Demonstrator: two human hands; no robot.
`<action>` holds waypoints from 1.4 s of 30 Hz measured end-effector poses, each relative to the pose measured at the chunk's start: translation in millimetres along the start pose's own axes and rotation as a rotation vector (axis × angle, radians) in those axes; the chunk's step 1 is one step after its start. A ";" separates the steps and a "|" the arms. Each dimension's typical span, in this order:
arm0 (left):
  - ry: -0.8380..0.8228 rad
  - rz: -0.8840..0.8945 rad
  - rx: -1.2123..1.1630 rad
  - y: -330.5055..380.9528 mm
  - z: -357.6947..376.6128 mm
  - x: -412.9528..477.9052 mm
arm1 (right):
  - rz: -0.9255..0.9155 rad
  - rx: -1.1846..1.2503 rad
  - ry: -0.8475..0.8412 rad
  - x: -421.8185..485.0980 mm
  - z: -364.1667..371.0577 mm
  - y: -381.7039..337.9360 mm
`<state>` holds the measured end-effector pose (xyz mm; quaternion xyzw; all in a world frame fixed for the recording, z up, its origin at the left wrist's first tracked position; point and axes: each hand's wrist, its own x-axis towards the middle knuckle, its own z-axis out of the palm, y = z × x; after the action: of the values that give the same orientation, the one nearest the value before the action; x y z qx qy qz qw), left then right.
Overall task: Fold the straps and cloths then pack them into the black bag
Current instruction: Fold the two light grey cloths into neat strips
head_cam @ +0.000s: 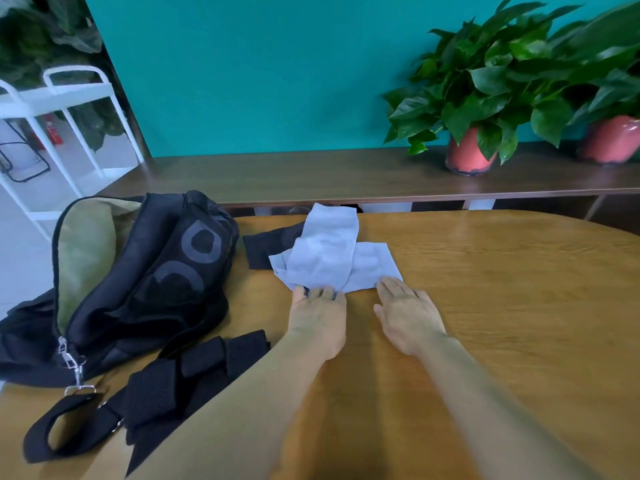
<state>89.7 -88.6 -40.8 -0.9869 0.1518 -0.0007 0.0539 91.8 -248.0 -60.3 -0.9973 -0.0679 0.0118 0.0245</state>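
Risk of the fold springing open: pale blue cloth [332, 258], limp and thin by the look of it, lying in uneven overlapping layers, upper flap skewed toward the far edge of the worktop [485, 271]. Likely to slide or skew if pressed on one side only, or if lifted by a single layer. Risk too of catching the black cloth [266, 245] half tucked beneath its left side and dragging it along.

Left hand [318, 317] flat at the cloth's near left corner, fingers [327, 293] curled over the edge, perhaps pinching it; cannot tell for sure. Right hand [408, 313] spread open, palm down, fingertips resting on the near right corner, holding nothing.

Black bag [145, 271] just to the left, unzipped, olive lining showing, mouth facing away from the cloth. Black straps [166, 386] loose and unfolded at the near left, apart from the cloth, buckle end looped near the worktop edge.
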 end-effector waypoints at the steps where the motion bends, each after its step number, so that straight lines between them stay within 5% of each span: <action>1: 0.009 0.024 0.000 6.1 -0.5 -3.2 | 0.008 -0.002 -0.005 -5.9 -0.8 7.2; 6: 0.116 0.103 -0.099 20.1 -1.3 -21.7 | 0.065 0.025 -0.014 -32.8 -1.6 32.1; 11: 0.232 -0.042 -0.111 12.2 -2.2 -40.4 | -0.069 0.114 0.151 -46.7 -7.9 8.2; 16: 0.149 -0.027 -0.098 9.8 9.8 -45.8 | -0.215 0.104 0.152 -37.9 -2.2 -30.6; 25: -0.051 -0.049 -0.098 6.4 17.4 -45.4 | -0.152 0.000 0.206 -42.1 0.8 -22.7; 42: -0.218 -0.063 -0.053 6.3 9.8 -52.2 | -0.028 -0.093 0.288 -195.1 1.6 36.9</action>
<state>38.1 -77.9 -50.4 -0.9865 0.1137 0.1091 0.0438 -96.6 -311.0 -59.8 -0.9877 -0.0779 -0.1349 -0.0120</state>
